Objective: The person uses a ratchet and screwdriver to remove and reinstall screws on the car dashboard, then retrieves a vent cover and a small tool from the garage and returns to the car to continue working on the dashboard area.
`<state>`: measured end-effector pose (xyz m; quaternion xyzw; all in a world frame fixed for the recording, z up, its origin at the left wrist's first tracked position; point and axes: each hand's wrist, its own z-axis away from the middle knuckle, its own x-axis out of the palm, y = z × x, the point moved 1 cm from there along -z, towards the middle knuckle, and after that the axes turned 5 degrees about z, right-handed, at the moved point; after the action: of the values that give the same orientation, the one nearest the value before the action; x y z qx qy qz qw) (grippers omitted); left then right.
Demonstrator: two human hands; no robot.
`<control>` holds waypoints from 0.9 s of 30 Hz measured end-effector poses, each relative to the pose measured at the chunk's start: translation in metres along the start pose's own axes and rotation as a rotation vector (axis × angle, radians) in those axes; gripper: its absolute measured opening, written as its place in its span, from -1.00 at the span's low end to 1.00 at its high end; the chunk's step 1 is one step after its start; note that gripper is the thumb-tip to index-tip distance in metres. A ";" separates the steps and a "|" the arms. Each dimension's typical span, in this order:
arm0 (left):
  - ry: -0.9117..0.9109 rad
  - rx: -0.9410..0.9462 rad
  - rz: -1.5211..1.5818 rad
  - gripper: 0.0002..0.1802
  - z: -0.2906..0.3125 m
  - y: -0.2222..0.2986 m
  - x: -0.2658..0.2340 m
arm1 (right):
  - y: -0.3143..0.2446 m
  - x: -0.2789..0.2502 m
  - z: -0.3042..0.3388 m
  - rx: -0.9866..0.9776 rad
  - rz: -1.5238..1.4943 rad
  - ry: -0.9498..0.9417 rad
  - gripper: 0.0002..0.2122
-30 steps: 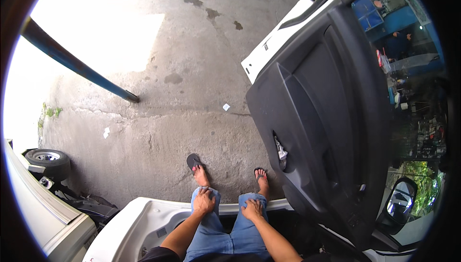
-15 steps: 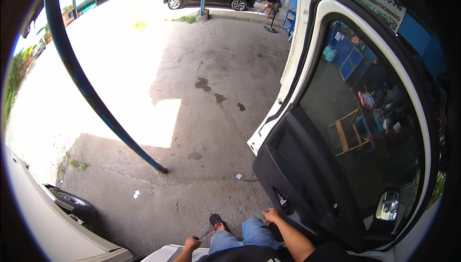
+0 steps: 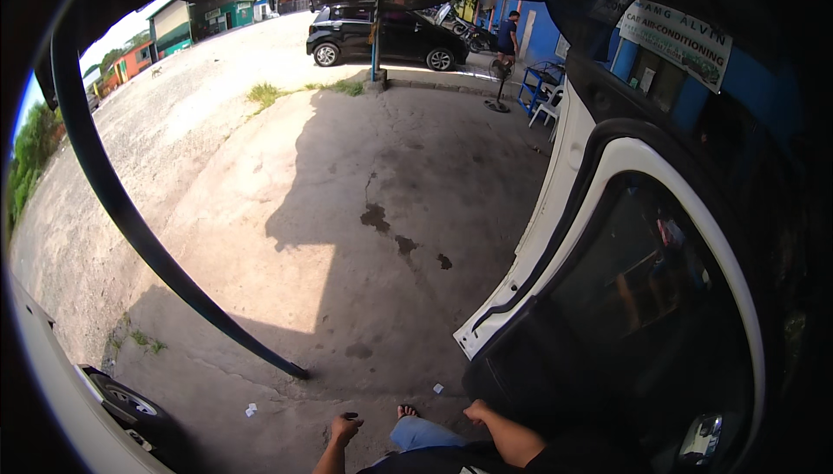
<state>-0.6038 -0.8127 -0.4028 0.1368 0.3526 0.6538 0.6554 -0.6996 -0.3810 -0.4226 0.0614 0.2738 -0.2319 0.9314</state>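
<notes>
My left hand [image 3: 345,427] is raised low in front of me, its fingers curled around a small dark thing [image 3: 350,417] too small to name. My right hand [image 3: 476,411] is closed in a loose fist beside the lower edge of the open white vehicle door [image 3: 555,296], apart from it; nothing shows between the fingers. Between the hands are my leg in blue shorts [image 3: 425,433] and a foot in a sandal [image 3: 406,411] on the concrete. A side mirror [image 3: 700,439] shows at the door's lower right.
A dark leaning post [image 3: 165,235] stands on the left, its base ahead of me. A white vehicle body with a wheel [image 3: 126,398] is at the lower left. Farther off are a black car [image 3: 386,38], a person [image 3: 508,36], a stand fan [image 3: 498,92] and white chairs [image 3: 548,108].
My view has tilted up, and the picture has darkened. Both hands have risen, and the right has shifted slightly left. My legs show less, with a foot farther forward.
</notes>
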 end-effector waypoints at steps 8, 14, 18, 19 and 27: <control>0.135 -0.188 0.291 -0.64 -0.048 0.033 -0.029 | -0.121 -0.116 -0.006 -0.259 0.046 0.033 -0.65; 0.316 -0.349 -0.117 -0.81 -0.057 0.015 -0.048 | -0.184 -0.143 -0.041 -0.397 0.048 0.153 -0.61; 0.184 -0.368 -0.061 -0.84 -0.108 0.054 -0.071 | -0.202 -0.160 -0.085 -0.303 0.021 0.130 -0.63; 0.156 -0.360 -0.066 -0.84 -0.128 0.071 -0.081 | -0.204 -0.163 -0.089 -0.320 0.046 0.261 -0.64; 0.054 -0.298 -0.312 -0.80 -0.367 0.284 -0.175 | -0.276 -0.213 -0.099 0.053 -0.423 0.026 -0.64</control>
<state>-1.0369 -1.0526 -0.4337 -0.0353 0.2863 0.5925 0.7522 -1.0336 -0.5166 -0.3880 0.0300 0.2863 -0.4285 0.8565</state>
